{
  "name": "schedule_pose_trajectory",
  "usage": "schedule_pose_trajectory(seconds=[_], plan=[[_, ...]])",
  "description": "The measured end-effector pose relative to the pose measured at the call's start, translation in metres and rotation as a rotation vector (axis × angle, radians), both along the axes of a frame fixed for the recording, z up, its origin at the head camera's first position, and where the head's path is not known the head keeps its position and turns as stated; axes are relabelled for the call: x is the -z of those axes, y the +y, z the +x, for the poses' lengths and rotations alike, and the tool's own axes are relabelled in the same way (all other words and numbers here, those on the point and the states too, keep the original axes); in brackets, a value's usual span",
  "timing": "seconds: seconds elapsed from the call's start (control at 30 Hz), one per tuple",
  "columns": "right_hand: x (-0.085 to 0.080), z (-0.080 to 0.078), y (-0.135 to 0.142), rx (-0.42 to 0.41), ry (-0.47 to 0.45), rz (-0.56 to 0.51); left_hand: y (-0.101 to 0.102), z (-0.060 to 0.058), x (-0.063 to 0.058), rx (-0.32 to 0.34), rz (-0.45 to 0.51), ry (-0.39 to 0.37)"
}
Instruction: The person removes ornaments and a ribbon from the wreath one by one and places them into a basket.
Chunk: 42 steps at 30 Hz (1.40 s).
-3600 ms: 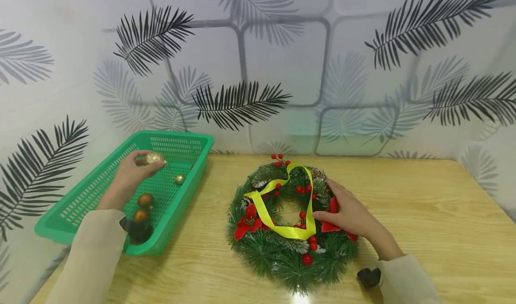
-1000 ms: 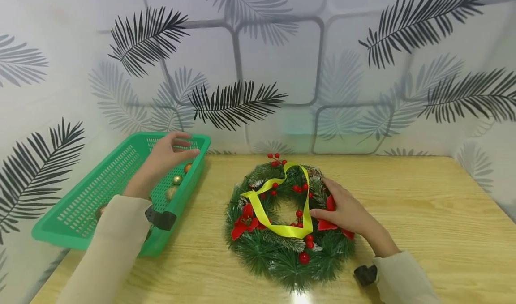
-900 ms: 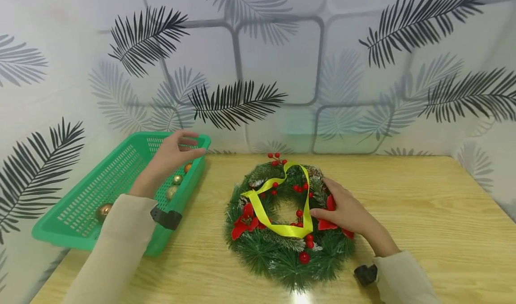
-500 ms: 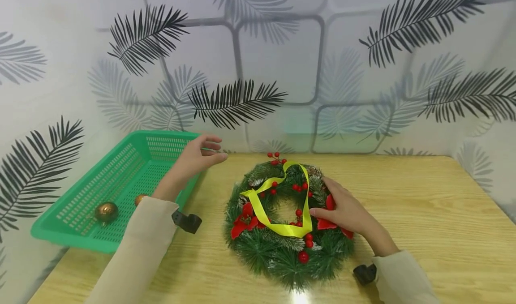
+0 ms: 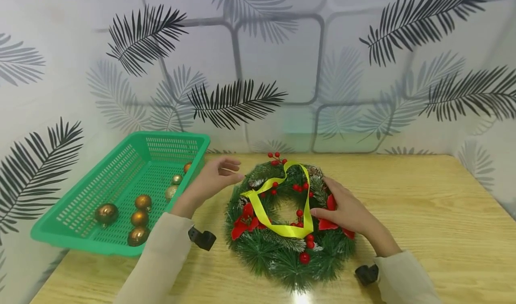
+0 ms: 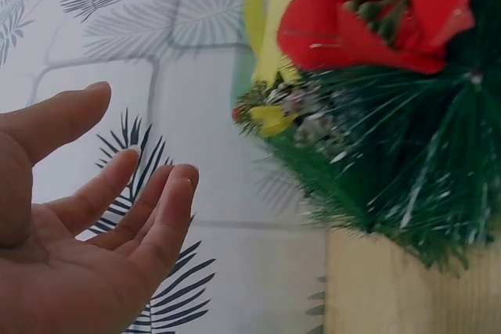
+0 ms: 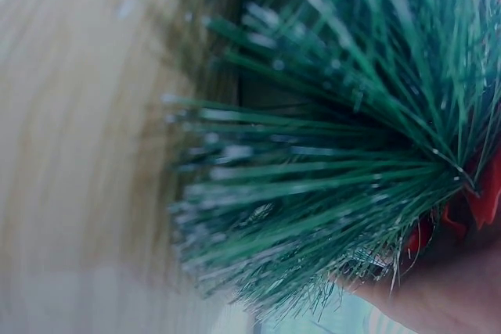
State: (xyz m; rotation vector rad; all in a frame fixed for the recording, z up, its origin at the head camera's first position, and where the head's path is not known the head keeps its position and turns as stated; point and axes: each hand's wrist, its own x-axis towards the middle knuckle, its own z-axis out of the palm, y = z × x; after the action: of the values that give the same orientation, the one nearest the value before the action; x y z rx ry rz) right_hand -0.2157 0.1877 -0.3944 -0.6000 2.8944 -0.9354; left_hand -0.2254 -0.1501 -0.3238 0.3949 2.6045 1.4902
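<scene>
A green Christmas wreath with red flowers, red berries and snowy sprigs lies on the table. A yellow ribbon loops over its top. My right hand grips the wreath's right side, thumb toward the ring's centre and fingers at the outer edge, partly hidden by the greenery. My left hand hovers just left of the wreath, fingers loosely bent and apart. In the left wrist view, nothing lies between the thumb and fingers of the left hand, and a red flower shows beyond them.
A green plastic basket stands left of the wreath. Inside are several bronze and gold baubles, among them a large bronze bauble and a pale gold bauble. The wooden table meets a leaf-patterned wall behind.
My left hand, which earlier held a gold bauble over the basket, has let it go and moved right, out of the basket to the wreath's left side. The right hand has stayed put.
</scene>
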Motion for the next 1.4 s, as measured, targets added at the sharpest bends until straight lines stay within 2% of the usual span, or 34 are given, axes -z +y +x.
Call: schedule_pose_trajectory(seconds=[0.17,0.3,0.43,0.6,0.7,0.83,1.0,1.2,1.4], plan=[[0.001,0.001,0.001,0.003,-0.004,-0.010,0.008,0.000,0.014,0.050,0.020,-0.008],[0.003,0.002,0.000,-0.001,-0.014,-0.019,0.015,0.000,0.023,0.064,0.008,-0.003],[0.003,0.002,-0.001,-0.006,-0.018,-0.028,0.020,0.001,0.030,0.065,0.013,-0.006],[0.003,0.002,-0.001,-0.007,-0.017,-0.024,0.022,0.002,0.036,0.025,0.036,0.013],[0.003,0.002,-0.001,-0.007,-0.019,-0.017,0.022,0.003,0.038,0.000,0.045,0.027],[0.002,0.002,0.000,-0.002,-0.019,-0.018,0.024,0.003,0.040,0.002,0.025,0.023],[0.003,0.002,0.002,0.002,-0.018,-0.012,0.028,0.003,0.043,0.019,-0.060,0.030],[0.001,0.002,0.002,-0.001,-0.012,-0.016,0.037,0.004,0.041,0.020,-0.153,0.062],[-0.002,0.002,0.001,-0.007,-0.008,-0.017,0.042,0.004,0.042,-0.017,-0.141,0.091]])
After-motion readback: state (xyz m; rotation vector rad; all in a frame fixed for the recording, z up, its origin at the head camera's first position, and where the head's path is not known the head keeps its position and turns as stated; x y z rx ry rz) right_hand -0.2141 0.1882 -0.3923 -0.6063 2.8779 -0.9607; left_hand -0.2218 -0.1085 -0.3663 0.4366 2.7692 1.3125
